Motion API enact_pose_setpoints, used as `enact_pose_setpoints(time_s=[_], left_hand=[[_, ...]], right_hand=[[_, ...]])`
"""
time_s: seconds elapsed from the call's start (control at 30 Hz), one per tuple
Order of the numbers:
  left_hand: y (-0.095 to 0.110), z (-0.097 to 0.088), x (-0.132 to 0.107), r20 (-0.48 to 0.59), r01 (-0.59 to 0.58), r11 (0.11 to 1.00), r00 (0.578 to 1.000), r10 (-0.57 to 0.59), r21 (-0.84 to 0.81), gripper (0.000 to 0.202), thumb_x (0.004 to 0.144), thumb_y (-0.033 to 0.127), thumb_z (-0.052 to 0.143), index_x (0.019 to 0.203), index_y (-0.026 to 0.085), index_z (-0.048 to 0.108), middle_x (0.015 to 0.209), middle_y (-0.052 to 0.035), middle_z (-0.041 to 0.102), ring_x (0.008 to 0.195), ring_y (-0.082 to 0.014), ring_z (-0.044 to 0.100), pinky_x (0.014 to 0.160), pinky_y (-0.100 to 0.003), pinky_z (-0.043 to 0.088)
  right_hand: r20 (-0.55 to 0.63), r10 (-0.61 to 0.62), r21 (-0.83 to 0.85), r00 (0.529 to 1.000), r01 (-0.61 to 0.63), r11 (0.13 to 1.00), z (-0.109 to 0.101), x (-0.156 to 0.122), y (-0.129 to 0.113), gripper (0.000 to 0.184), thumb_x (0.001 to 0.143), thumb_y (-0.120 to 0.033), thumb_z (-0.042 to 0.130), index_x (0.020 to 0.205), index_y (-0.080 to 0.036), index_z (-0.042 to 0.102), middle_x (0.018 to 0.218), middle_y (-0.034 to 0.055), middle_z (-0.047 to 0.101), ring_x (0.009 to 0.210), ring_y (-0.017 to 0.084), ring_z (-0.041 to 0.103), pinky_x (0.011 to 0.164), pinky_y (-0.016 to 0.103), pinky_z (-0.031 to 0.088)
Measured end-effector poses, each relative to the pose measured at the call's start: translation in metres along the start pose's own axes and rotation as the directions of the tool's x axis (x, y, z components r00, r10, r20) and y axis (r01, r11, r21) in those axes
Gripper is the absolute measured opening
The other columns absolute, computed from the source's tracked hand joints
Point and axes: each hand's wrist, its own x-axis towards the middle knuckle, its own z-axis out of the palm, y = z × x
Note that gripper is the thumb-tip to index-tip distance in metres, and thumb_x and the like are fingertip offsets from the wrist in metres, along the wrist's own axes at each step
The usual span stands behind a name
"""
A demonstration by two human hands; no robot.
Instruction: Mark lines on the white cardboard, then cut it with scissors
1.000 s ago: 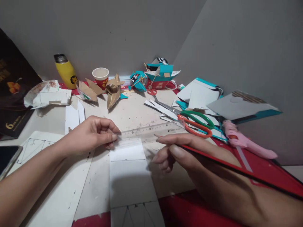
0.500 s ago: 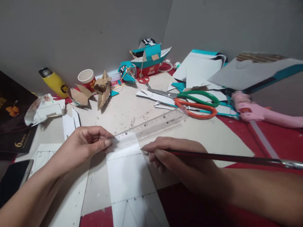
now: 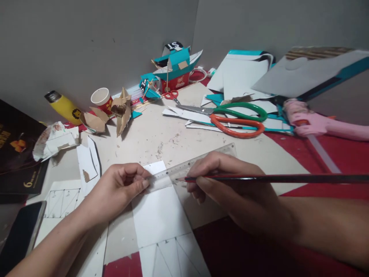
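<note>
My left hand (image 3: 127,188) pinches the near end of a clear plastic ruler (image 3: 178,166), which lies slantwise across a white paper strip (image 3: 161,215). Pencil lines cross the lower part of the strip, several of them slanting. In my right hand (image 3: 225,181) is a dark red and black pencil (image 3: 276,178), its tip just above the ruler's lower edge at the strip's right side. The right fingers cover part of the ruler. Left of my forearm lies a white sheet (image 3: 62,202) with a drawn rectangle and diagonals.
Large scissors (image 3: 239,119) with green and orange handles lie on paper scraps. A pink glue gun (image 3: 314,121) rests at the right. Behind stand a paper boat (image 3: 178,63), a red cup (image 3: 102,99) and a yellow bottle (image 3: 63,107). A phone (image 3: 21,231) lies at the left.
The ruler has moved nearer along the strip, uncovering the strip's far end. My right hand has lifted the pencil tip slightly and shifted right. The view has tilted a little.
</note>
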Motion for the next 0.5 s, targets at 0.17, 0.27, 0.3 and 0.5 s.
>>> enact_pose_setpoints(time_s=[0.17,0.27,0.3,0.5], left_hand=[[-0.0054,0.0043,0.0089,-0.020,0.007,1.000,1.000,-0.007,0.003,0.016,0.086,0.033,0.067,0.086,0.017,0.068,0.071,0.0012,0.060,0.063,-0.0105,0.047,0.059,-0.022,0.036],[-0.0066,0.0025,0.0099,-0.021,0.010,1.000,1.000,-0.010,-0.007,0.017,0.087,0.034,0.067,0.087,0.017,0.068,0.071,0.0010,0.061,0.065,-0.0107,0.049,0.061,-0.022,0.037],[-0.0066,0.0019,0.0099,-0.016,0.010,1.000,1.000,-0.010,-0.009,0.017,0.087,0.034,0.067,0.087,0.017,0.068,0.071,0.0008,0.062,0.065,-0.0107,0.049,0.061,-0.022,0.037],[-0.0058,0.0024,0.0103,0.003,0.021,1.000,1.000,-0.021,-0.011,0.020,0.087,0.037,0.068,0.090,0.017,0.069,0.074,0.0004,0.062,0.066,-0.0108,0.047,0.061,-0.023,0.035]], right_hand=[[0.015,-0.033,-0.032,0.999,0.034,0.999,-0.0040,0.0044,-0.0003,0.008,0.089,-0.014,0.056,0.084,-0.019,0.061,0.070,0.0016,0.065,0.059,0.012,0.059,0.054,0.025,0.049],[0.016,-0.049,-0.046,0.999,0.050,0.998,-0.0050,0.0062,-0.0010,0.009,0.088,-0.013,0.056,0.082,-0.019,0.061,0.072,0.0021,0.066,0.062,0.013,0.061,0.056,0.025,0.050],[0.017,-0.046,-0.051,0.999,0.047,0.998,-0.0050,0.0064,-0.0014,0.010,0.088,-0.013,0.056,0.082,-0.018,0.061,0.072,0.0021,0.066,0.063,0.013,0.061,0.056,0.025,0.050],[-0.003,-0.026,-0.047,1.000,0.026,0.999,-0.0040,0.0068,-0.0029,0.010,0.088,-0.011,0.055,0.084,-0.018,0.061,0.072,0.0019,0.067,0.062,0.012,0.061,0.056,0.024,0.050]])
